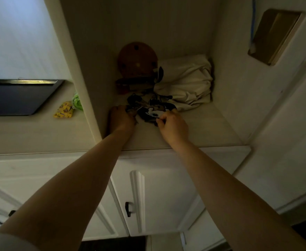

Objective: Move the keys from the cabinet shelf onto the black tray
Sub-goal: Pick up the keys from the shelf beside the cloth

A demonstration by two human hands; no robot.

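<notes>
Reaching into the cabinet shelf (193, 127), left hand (120, 118) and right hand (173, 125) fingers curled gripping keys (148, 107), black tray (18, 96) far left.

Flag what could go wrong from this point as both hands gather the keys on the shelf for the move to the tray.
1. The keys form a tangled bunch with tags, split between the left hand and right hand; pieces could slip loose when lifted.
2. The white cloth lies against the bunch and might snag and drag along.
3. The black tray sits beyond the cabinet's side panel, so the carry could clip it.
</notes>
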